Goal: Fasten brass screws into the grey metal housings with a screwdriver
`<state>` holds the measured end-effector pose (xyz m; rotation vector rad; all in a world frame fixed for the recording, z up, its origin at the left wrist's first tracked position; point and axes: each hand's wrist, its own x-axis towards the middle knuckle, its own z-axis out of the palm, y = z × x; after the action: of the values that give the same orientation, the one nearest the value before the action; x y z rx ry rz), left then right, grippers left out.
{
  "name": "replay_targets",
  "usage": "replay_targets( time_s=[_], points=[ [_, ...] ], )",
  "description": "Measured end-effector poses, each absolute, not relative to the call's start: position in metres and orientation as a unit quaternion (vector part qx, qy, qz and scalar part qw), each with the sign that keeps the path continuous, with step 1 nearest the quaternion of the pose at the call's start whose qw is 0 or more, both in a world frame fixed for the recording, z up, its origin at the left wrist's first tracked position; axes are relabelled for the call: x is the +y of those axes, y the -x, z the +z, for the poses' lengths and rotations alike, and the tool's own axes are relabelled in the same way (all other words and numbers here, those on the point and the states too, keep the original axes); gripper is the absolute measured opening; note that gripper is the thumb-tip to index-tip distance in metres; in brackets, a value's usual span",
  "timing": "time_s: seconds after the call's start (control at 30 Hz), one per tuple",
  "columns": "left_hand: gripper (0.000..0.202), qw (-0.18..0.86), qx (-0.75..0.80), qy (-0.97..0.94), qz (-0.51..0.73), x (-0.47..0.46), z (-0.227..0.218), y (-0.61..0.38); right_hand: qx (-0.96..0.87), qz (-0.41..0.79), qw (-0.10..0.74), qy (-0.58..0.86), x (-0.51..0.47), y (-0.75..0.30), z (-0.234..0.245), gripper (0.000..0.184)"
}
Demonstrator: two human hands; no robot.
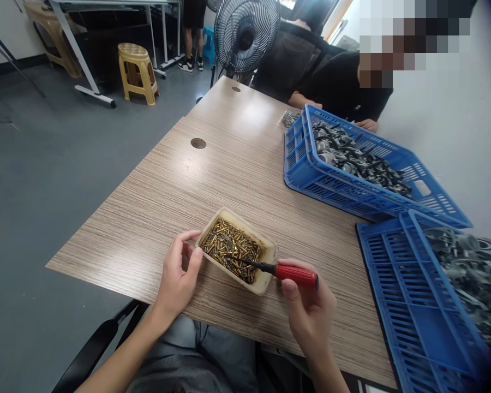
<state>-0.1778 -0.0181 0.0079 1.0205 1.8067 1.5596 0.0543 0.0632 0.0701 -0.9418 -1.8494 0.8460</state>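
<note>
A small off-white plastic tray [269,248] sits on the wood-grain table close to me, holding many brass-coloured screws [231,244]. My left hand [179,271] grips the tray's left end, thumb on the near side and fingers on the far side. In my right hand [311,305] is a screwdriver [297,274] with a red handle and a dark shaft. The shaft reaches over the tray's right side, and its tip is among the screws. Whether a screw clings to the tip, I cannot tell.
Two blue crates [331,183] with metal parts stand on the right. Behind them, a person in black [339,87] sits at the table [155,202]. A fan [245,38] stands at its far end. A yellow stool [138,71] is on the floor at left.
</note>
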Motion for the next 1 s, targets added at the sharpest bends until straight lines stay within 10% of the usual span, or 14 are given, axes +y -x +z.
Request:
replay_targets(
  time_s=[0.67,1.0],
  points=[
    [0.034,0.254,0.675,-0.388,0.574,-0.017,0.008,0.178,-0.75,0.282,0.453,0.392,0.061,-0.063,0.072,0.021],
    [0.032,0.013,0.661,-0.54,0.522,-0.031,0.028,0.14,-0.732,0.238,0.493,0.406,0.049,-0.083,0.095,0.018]
  ],
)
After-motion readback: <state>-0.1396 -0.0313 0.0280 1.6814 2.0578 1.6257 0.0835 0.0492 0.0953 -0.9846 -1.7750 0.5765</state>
